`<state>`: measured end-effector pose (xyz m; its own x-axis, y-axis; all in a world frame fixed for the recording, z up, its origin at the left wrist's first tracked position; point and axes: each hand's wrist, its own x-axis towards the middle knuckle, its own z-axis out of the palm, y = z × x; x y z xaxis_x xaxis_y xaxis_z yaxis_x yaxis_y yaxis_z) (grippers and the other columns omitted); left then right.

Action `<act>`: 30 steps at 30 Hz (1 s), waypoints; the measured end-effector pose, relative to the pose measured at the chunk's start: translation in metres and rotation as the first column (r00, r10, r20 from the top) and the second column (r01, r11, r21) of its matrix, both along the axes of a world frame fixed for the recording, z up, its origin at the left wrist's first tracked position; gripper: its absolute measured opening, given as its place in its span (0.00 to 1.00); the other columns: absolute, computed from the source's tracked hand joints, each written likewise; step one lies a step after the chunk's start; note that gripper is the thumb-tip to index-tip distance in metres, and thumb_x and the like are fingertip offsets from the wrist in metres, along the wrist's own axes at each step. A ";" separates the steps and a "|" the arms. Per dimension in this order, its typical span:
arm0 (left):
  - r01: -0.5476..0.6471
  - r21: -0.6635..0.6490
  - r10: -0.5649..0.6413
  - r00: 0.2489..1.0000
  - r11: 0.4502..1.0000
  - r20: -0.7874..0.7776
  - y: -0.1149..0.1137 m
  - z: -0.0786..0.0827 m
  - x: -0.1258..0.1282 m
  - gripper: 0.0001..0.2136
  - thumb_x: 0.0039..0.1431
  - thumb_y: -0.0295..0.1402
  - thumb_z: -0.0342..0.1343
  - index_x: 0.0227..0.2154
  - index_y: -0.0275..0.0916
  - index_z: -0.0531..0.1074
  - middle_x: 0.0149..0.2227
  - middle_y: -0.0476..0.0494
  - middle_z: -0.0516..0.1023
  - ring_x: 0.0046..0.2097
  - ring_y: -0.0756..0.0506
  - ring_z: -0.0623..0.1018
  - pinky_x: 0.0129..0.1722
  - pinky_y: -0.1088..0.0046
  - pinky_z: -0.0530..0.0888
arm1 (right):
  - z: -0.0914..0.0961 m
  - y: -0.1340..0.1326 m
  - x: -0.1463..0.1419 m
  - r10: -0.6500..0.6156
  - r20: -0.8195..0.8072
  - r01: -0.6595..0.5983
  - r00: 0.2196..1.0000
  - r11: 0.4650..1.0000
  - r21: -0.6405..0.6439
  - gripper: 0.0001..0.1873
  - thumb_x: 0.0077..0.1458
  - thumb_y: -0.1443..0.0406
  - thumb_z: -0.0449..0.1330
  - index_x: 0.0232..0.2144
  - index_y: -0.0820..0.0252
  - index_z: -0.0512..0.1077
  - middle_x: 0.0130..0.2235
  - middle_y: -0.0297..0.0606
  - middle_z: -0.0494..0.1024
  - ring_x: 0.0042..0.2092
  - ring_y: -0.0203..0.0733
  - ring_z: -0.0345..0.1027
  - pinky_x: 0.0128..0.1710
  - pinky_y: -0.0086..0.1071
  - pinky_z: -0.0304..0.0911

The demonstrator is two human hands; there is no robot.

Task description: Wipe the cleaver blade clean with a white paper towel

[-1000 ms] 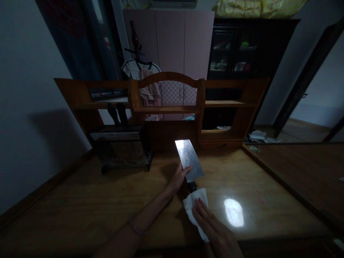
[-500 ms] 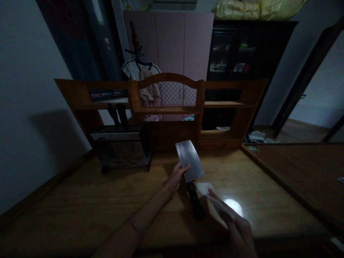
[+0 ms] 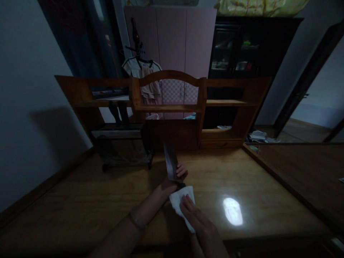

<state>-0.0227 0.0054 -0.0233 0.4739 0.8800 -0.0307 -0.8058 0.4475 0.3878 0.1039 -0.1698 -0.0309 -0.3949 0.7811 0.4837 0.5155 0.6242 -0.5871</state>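
Note:
A cleaver (image 3: 171, 164) is held up over the wooden desk (image 3: 120, 190), its blade pointing away from me and turned nearly edge-on. My left hand (image 3: 174, 179) is closed around the lower part of the blade, near the handle, with fingertips showing on the right side. A white cloth or tissue (image 3: 176, 200) covers the cleaver's handle, of which only a dark bit by the blade shows. My right hand (image 3: 195, 211) presses the cloth around the handle from the right.
At the back left stands a knife holder (image 3: 122, 143) with dark handles sticking up. Behind it rises a wooden shelf unit (image 3: 172, 107) along the desk's far edge. A wall (image 3: 34, 143) bounds the left side. A bright reflection lies on the desk at right.
The cleaver has turned from showing its flat face to nearly edge-on and shifted left. My right hand has brought the cloth left onto the handle, which was bare before.

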 end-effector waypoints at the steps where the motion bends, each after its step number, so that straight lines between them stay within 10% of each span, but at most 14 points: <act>1: 0.006 0.007 -0.006 0.999 1.000 0.033 -0.001 -0.001 -0.001 0.14 0.62 0.19 0.39 0.22 0.37 0.59 0.19 0.53 0.55 0.19 0.56 0.58 0.24 0.81 0.63 | 0.002 -0.002 0.002 0.010 0.036 -0.010 0.999 1.000 -0.002 0.39 0.48 0.78 0.48 0.64 0.61 0.55 0.65 0.42 0.50 0.64 0.47 0.45 0.60 0.42 0.53; 11: 0.029 0.139 -0.031 0.999 0.990 0.013 0.000 0.004 0.001 0.14 0.64 0.31 0.42 0.21 0.37 0.59 0.18 0.54 0.47 0.18 0.55 0.53 0.20 0.79 0.56 | -0.005 -0.017 0.025 -0.051 -0.085 0.051 0.995 0.999 -0.008 0.26 0.59 0.72 0.48 0.57 0.49 0.66 0.58 0.33 0.66 0.57 0.42 0.62 0.55 0.33 0.62; 18: 0.009 0.068 0.008 0.968 0.998 -0.249 -0.013 0.031 0.005 0.12 0.64 0.39 0.48 0.33 0.35 0.69 0.28 0.48 0.69 0.27 0.53 0.68 0.29 0.75 0.70 | 0.033 0.014 -0.003 -0.137 -0.105 0.130 0.985 0.989 -0.067 0.33 0.58 0.74 0.44 0.64 0.55 0.54 0.65 0.36 0.50 0.65 0.45 0.44 0.62 0.46 0.49; 24: -0.008 0.065 0.026 0.960 0.998 -0.280 -0.017 0.040 0.007 0.13 0.63 0.39 0.50 0.46 0.38 0.69 0.46 0.41 0.72 0.41 0.48 0.73 0.41 0.66 0.74 | 0.024 0.033 -0.028 -0.213 -0.074 0.205 0.974 0.973 -0.105 0.38 0.53 0.78 0.46 0.65 0.53 0.51 0.66 0.36 0.50 0.65 0.45 0.43 0.63 0.46 0.49; 30: -0.013 0.069 0.031 0.961 0.998 -0.274 -0.016 0.033 0.005 0.13 0.64 0.42 0.48 0.40 0.37 0.69 0.38 0.44 0.72 0.34 0.51 0.72 0.35 0.71 0.73 | 0.012 0.018 -0.021 -0.151 -0.026 0.150 0.988 0.988 -0.038 0.42 0.49 0.79 0.45 0.66 0.58 0.46 0.66 0.38 0.45 0.66 0.46 0.39 0.62 0.46 0.50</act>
